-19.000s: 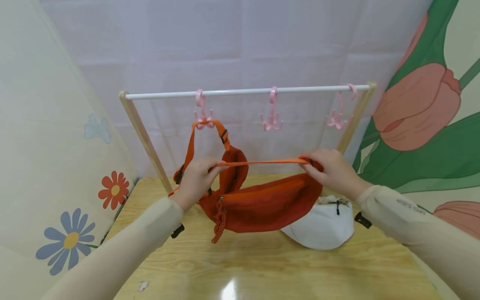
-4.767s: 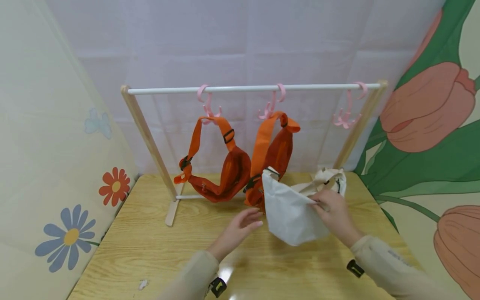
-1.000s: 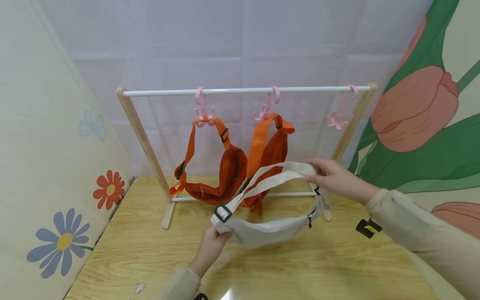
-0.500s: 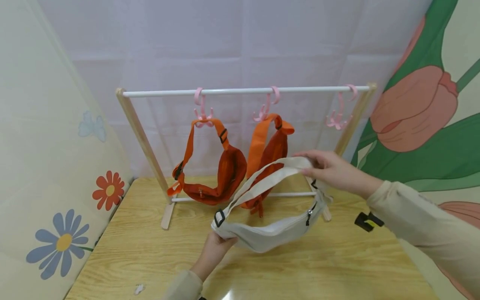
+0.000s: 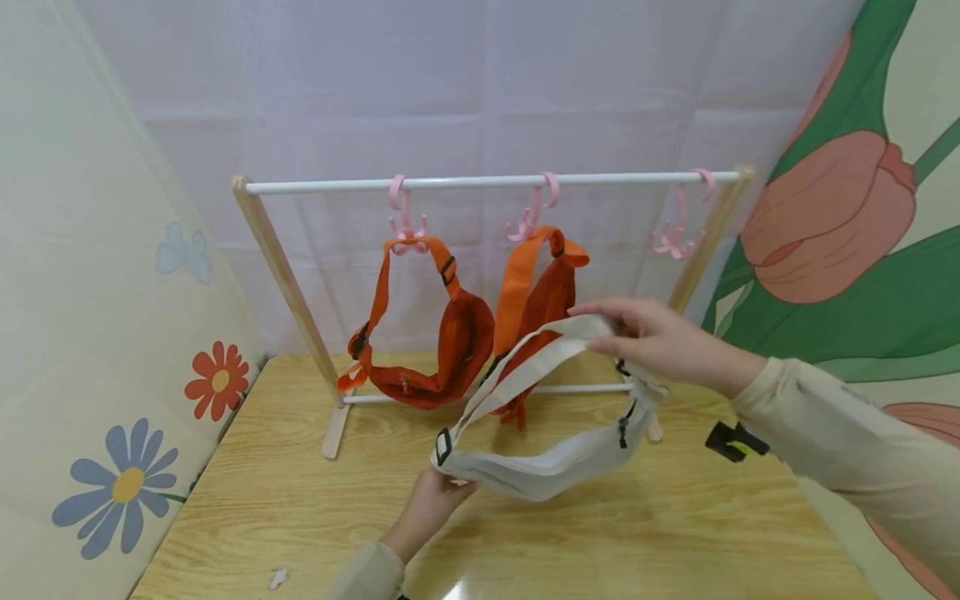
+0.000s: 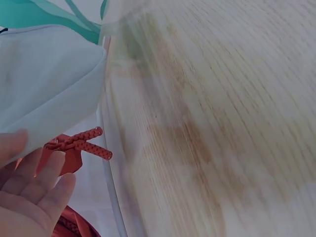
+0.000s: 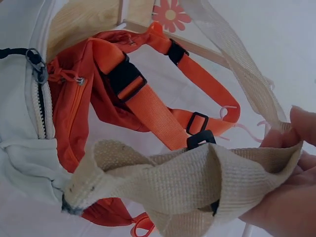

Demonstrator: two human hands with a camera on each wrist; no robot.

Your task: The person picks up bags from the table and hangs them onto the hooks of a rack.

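Note:
A white waist bag with a cream strap hangs between my two hands above the table. My left hand pinches its left end, just below the black strap buckle. In the left wrist view, thumb and fingers meet at the bag's edge. My right hand holds the strap near the bag's right end; the right wrist view shows the strap folded over between thumb and fingers. Two orange waist bags hang behind: one on the left pink hook, another on the middle hook.
A white rod on wooden posts spans the rack, with a lower bar near the table. On the right, a pink hook carries nothing. A white cloth hangs behind the rack.
Over the last second my right hand has drawn the strap slightly left and up. Earlier, the second orange bag was in my hands; it now hangs from the middle hook.

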